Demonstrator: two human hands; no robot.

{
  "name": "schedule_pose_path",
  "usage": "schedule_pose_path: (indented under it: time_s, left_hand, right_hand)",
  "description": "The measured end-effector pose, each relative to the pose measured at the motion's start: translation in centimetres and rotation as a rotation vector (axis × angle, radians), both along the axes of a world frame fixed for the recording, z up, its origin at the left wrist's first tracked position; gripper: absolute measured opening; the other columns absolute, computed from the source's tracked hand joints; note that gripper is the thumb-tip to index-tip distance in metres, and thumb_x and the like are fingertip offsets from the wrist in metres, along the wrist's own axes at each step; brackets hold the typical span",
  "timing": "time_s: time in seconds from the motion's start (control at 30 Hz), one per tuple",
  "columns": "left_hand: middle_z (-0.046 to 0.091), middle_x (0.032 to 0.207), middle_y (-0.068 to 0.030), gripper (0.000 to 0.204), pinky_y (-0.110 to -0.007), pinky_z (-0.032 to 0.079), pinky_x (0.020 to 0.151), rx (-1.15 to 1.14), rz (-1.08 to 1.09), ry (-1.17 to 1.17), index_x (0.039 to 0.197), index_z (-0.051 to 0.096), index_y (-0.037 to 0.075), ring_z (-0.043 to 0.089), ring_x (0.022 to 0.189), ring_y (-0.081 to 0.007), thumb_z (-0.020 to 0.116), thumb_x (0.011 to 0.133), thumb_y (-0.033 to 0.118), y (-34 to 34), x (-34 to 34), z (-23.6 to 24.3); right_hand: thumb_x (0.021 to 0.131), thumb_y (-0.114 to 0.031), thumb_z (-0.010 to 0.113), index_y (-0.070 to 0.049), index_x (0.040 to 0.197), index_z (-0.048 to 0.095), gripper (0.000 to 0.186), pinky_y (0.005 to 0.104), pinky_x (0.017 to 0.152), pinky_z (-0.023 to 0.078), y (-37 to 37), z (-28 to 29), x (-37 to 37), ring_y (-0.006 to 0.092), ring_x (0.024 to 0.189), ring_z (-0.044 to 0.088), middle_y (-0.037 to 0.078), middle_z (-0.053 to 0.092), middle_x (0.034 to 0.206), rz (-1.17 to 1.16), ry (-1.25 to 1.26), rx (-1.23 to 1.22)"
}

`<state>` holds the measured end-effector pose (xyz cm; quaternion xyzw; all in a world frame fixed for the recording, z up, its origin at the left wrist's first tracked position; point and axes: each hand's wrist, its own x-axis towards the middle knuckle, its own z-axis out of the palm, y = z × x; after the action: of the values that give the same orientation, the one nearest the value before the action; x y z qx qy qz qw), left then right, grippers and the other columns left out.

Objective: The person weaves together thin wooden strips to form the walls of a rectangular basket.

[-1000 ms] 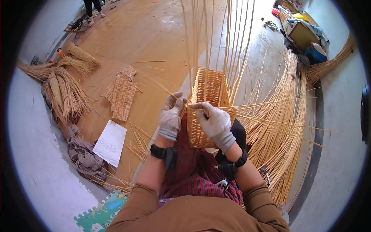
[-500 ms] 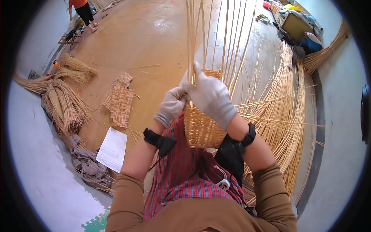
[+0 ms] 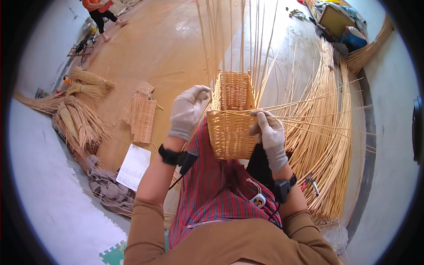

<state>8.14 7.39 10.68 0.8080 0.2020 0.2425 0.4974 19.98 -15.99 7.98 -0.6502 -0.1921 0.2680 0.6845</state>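
Note:
A partly woven wicker basket (image 3: 232, 137) rests at my lap, its opening facing up and away. Tall upright rods (image 3: 242, 35) rise from its far part. My left hand (image 3: 187, 112), in a pale glove, is beside the basket's left rim with its fingers curled closed. A thin wicker strand runs down by those fingers and seems pinched in them. Also gloved, my right hand (image 3: 271, 139) grips the basket's near right corner, thumb on the rim. Several loose wicker strands (image 3: 318, 121) stick out to the right from that corner.
Long wicker bundles (image 3: 320, 163) lie on the right, with red-handled cutters (image 3: 310, 184) on them. At the left are more bundles (image 3: 79, 121), woven panels (image 3: 142, 119), a paper sheet (image 3: 134, 165) and grey cloth (image 3: 108, 190). Another person (image 3: 104, 17) is at the far left.
My hands were together over the basket's near left rim; my right hand has moved right and down to the near right corner. The cutters have come into sight. The far person has moved.

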Motion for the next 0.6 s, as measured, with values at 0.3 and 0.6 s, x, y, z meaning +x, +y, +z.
schedule_pose_path:
  time_s: [0.3, 0.6]
  left_hand:
    - [0.068, 0.118, -0.0133, 0.051, -0.027, 0.05, 0.047, -0.319, 0.004, 0.3, 0.155, 0.04, 0.015, 0.055, 0.051, -0.0109, 0.054, 0.106, 0.007, -6.4, 1.9, -0.9]
    - [0.073, 0.093, -0.0175, 0.034, -0.041, 0.056, 0.068, -0.346, 0.219, 0.311, 0.121, 0.067, 0.006, 0.07, 0.069, -0.0264, 0.054, 0.106, 0.035, -6.5, 2.6, -1.8]
  right_hand:
    - [0.106, -0.01, 0.06, -0.003, 0.122, 0.071, 0.021, 0.0276, 0.063, 0.059, -0.3, 0.6, -1.1, 0.0112, 0.079, 0.071, 0.007, 0.073, 0.096, -0.148, -0.068, 0.038]
    - [0.098, -0.009, 0.064, -0.02, 0.154, 0.051, 0.059, 0.0356, 0.092, 0.057, 9.8, 9.8, 2.2, 0.0221, 0.107, 0.072, 0.017, 0.07, 0.128, -0.002, -0.805, -0.191]
